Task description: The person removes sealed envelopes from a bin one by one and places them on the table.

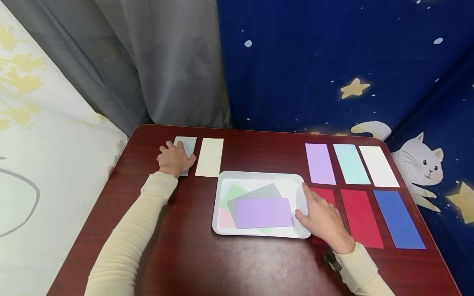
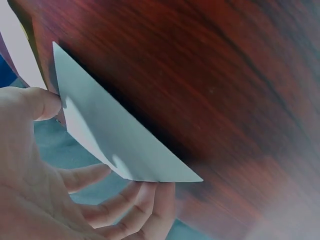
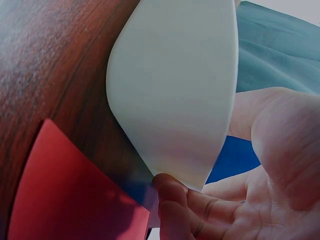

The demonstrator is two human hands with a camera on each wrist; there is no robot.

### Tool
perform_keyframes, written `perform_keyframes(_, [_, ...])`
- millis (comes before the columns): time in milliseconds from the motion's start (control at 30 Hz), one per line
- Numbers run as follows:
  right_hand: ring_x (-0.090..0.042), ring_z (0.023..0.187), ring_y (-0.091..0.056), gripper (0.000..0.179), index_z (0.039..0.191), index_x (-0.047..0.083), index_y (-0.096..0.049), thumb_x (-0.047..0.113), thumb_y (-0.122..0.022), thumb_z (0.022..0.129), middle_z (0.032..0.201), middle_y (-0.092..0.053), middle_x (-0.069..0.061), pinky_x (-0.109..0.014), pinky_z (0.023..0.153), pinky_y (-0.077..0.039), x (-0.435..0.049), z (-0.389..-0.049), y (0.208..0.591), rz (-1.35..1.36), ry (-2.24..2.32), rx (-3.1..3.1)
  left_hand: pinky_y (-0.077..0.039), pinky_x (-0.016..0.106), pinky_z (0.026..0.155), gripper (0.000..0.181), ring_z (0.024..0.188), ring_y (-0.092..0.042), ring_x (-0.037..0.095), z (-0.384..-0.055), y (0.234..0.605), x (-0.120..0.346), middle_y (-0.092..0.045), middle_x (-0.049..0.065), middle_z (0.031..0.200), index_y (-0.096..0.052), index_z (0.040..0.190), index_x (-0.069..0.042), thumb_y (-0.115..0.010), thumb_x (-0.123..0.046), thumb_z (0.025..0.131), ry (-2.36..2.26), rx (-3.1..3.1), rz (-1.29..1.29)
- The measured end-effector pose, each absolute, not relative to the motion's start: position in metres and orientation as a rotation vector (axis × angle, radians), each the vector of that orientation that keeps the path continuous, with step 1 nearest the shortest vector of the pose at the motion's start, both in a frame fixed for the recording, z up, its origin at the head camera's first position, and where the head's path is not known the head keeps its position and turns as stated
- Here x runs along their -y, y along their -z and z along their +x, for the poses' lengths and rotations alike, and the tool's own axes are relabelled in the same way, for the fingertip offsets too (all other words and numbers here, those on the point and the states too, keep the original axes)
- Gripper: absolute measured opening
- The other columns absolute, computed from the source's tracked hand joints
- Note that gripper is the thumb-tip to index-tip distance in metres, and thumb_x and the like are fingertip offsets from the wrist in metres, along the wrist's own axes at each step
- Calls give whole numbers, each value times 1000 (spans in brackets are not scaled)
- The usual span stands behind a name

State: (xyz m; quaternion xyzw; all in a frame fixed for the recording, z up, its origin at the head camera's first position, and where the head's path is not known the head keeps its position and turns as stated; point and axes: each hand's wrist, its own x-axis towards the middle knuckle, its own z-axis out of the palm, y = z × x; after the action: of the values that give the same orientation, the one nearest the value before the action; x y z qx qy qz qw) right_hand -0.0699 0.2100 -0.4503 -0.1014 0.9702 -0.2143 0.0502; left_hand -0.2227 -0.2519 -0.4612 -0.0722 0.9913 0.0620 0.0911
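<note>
At the table's far left, my left hand (image 1: 174, 159) spans a light grey card (image 1: 189, 144). In the left wrist view, the thumb is at one edge of that card (image 2: 110, 125) and the fingers at the opposite edge, pinching it between them. My right hand (image 1: 322, 216) holds the right end of a shallow white tray (image 1: 259, 175), thumb over the rim and fingers along the outer side. The right wrist view has fingertips curled at the tray's wall (image 3: 172, 85). Inside the tray a purple card (image 1: 263, 213) overlaps a grey card (image 1: 272, 190), with green (image 1: 233, 192) and pink (image 1: 226, 218) pieces partly hidden beneath.
A cream card (image 1: 209, 158) lies beside the left hand. To the right stand two rows: purple (image 1: 320, 163), pale turquoise (image 1: 352, 163) and white (image 1: 379, 166) cards behind; two red cards (image 1: 362, 218) and a blue card (image 1: 400, 219) in front. Curtains hang behind the table.
</note>
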Motion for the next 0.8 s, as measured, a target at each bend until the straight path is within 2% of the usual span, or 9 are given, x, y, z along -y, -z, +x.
perform_keyframes(233, [-36,74,-69,88,163,-8,-42,17,-84,89,145,-61,-37,-55,59,-58,-210,-70,451,-317,647,-2965,-53,72,88,83,127,-46,61,-223,463,252,-38,45,147,-35,161,9,-47,-51,104,-168,-2941,-228])
perform_keyframes(533, [-34,72,-69,89,163,-7,-42,18,-84,89,145,-60,-37,-56,60,-59,-211,-70,452,-306,641,-2960,-54,74,87,82,127,-45,61,-220,464,255,-37,44,148,-37,160,9,-48,-50,104,-186,-2973,-187])
perform_keyframes(800, [-33,69,-68,89,163,-7,-41,18,-84,90,145,-60,-37,-54,58,-58,-210,-70,452,-307,637,-2959,-53,76,88,77,132,-43,59,-213,455,244,-39,38,152,-44,158,6,-52,-49,104,-202,-3078,-40])
